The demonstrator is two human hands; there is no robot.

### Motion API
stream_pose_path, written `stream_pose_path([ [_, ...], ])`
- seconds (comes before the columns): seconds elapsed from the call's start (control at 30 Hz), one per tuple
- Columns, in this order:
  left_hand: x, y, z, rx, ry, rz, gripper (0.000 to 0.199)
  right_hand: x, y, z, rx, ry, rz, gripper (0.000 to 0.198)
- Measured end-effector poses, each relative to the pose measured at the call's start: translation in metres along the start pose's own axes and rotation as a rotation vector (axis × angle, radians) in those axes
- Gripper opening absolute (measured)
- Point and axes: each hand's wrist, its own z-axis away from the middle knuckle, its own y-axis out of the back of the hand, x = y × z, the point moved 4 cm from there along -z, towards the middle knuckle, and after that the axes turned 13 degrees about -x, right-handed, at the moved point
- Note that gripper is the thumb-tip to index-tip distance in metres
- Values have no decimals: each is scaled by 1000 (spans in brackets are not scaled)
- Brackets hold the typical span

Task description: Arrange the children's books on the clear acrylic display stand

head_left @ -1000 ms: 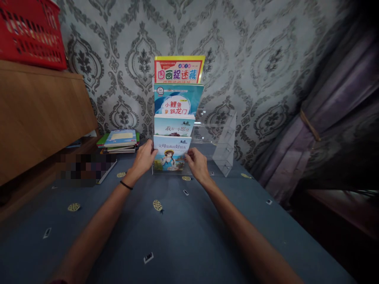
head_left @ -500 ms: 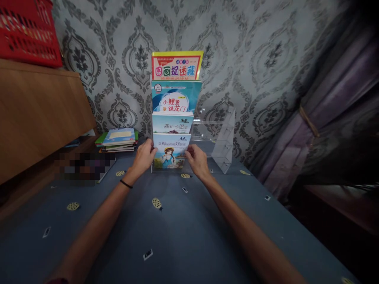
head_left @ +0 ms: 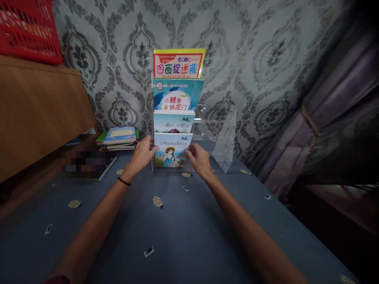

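Observation:
A front book (head_left: 170, 154) with a girl in a yellow hat on its cover stands upright in the lowest tier of a clear stepped rack (head_left: 222, 144). My left hand (head_left: 143, 154) grips its left edge, and my right hand (head_left: 200, 158) has thumb and fingers on the right edge. Behind it, in rising steps, are a light-blue book (head_left: 167, 121), a teal book (head_left: 177, 92) and a yellow-bordered red book (head_left: 177, 65). All of them fill the rack's left half. The backs of some fingers hide where they press.
Left of the rack lies a stack of books (head_left: 120, 138), with a blurred-out book (head_left: 107, 167) nearer me. A wooden cabinet (head_left: 44, 110) carrying a red basket (head_left: 29, 33) borders the left. Tied curtains (head_left: 291, 157) hang at the right, beside the blue patterned tabletop (head_left: 183, 228).
Both hands keep their places at the front book's edges. The whole scene sits slightly further right and higher, as the camera moved a little.

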Motion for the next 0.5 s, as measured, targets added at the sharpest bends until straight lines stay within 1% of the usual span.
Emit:
stream_pose_path([
  [0.2,4,4,2,-33,-16,3,14,-4,6,-1,-50,-21,63,17],
  [0.37,8,5,4,-100,-12,-39,20,-6,11,-3,-111,-19,113,17],
  [0.5,7,6,5,-148,4,-59,24,-6,16,-4,-187,-9,146,13],
])
